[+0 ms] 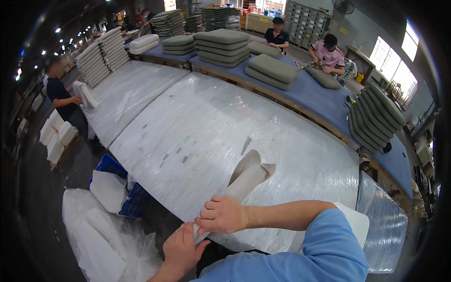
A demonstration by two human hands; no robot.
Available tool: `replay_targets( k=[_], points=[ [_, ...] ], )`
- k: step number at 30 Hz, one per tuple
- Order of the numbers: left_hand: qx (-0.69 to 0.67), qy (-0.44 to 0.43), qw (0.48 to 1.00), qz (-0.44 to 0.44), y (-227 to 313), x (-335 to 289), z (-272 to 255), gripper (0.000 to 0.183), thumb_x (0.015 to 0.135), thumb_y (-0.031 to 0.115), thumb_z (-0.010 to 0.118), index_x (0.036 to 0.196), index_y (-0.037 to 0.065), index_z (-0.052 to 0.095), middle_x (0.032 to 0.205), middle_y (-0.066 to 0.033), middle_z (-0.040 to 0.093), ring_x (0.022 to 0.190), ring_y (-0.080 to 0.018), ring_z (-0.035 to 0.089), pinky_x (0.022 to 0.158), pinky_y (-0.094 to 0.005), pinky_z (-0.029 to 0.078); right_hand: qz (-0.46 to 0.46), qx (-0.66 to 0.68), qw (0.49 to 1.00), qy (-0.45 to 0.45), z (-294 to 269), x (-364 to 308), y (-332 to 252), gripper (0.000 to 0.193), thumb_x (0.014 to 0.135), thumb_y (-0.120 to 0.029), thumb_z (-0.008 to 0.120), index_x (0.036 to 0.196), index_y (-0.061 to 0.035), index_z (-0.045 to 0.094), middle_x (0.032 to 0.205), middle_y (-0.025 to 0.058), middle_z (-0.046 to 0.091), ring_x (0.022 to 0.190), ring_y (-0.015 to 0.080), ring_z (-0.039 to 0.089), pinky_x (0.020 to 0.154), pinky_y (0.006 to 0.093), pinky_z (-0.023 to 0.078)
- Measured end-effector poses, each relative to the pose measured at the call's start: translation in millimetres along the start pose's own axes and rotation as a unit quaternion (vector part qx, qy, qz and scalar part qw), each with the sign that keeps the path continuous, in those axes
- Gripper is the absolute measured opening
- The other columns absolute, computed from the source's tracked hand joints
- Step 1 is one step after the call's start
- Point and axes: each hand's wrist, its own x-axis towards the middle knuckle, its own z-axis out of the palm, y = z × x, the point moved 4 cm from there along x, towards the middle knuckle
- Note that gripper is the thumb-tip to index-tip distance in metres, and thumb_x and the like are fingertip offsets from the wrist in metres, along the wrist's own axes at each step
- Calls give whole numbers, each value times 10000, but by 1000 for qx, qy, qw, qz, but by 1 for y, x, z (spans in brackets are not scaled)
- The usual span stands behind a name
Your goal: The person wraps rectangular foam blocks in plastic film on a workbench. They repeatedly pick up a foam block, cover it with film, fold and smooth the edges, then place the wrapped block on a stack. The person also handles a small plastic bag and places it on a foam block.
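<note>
A light grey-beige fabric piece (248, 179), which looks like a cushion cover, stretches over the near edge of the plastic-wrapped table (202, 122). Its far end flares open, while the near part is bunched narrow. My right hand (223, 215) is closed around that narrow part. Just below and to the left, my left hand (181, 249) grips the near end, with its thumb and fingers wrapped about it. What lies inside the fabric, if anything, is hidden by my hands.
Blue tables (314, 103) beyond mine carry stacked grey-green cushions (221, 47). Two people (329, 54) sit behind them; another person (63, 94) stands far left beside white stacks (96, 61). A blue crate (134, 199) and a clear plastic bag of white pieces (103, 235) lie at lower left.
</note>
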Motion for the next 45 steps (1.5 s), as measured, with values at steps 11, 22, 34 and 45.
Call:
replay_targets(
  k=[11, 22, 34, 45],
  points=[
    [-173, -274, 937, -128, -12, 28, 6, 615, 864, 418, 760, 1293, 3, 611, 1054, -203, 732, 960, -412, 711, 824, -470, 575, 44, 24, 998, 32, -12, -20, -2, 282, 895, -395, 714, 990, -131, 683, 916, 19, 616, 884, 213, 617, 820, 387, 468],
    [-388, -409, 815, -135, -29, -46, 91, 1001, 1018, 652, 457, 1597, -115, 178, 1690, -306, 142, 1589, -415, 118, 1293, -440, 131, 223, 13, 962, -157, -43, -81, -14, 360, 912, -377, 681, 1069, -54, 718, 1114, 104, 726, 1050, 281, 687, 975, 426, 485],
    [-285, -402, 809, -321, -85, -79, 242, 848, 1059, 555, 369, 1578, -109, 274, 1668, -291, 245, 1572, -389, 215, 1290, -434, 162, 218, 215, 705, -640, 54, -91, 29, 868, 1038, -669, 324, 1623, -29, 282, 1672, 284, 229, 1576, 419, 181, 1261, 582, 169],
    [-378, -228, 772, -457, -156, -116, 298, 552, 1031, 364, 516, 1431, -14, 561, 1549, -244, 483, 1477, -357, 414, 1221, -402, 322, 222, 233, 693, -646, 243, -101, 48, 800, 1053, -639, 290, 1625, -81, 325, 1682, 244, 246, 1573, 371, 222, 1260, 547, 204]
  ],
)
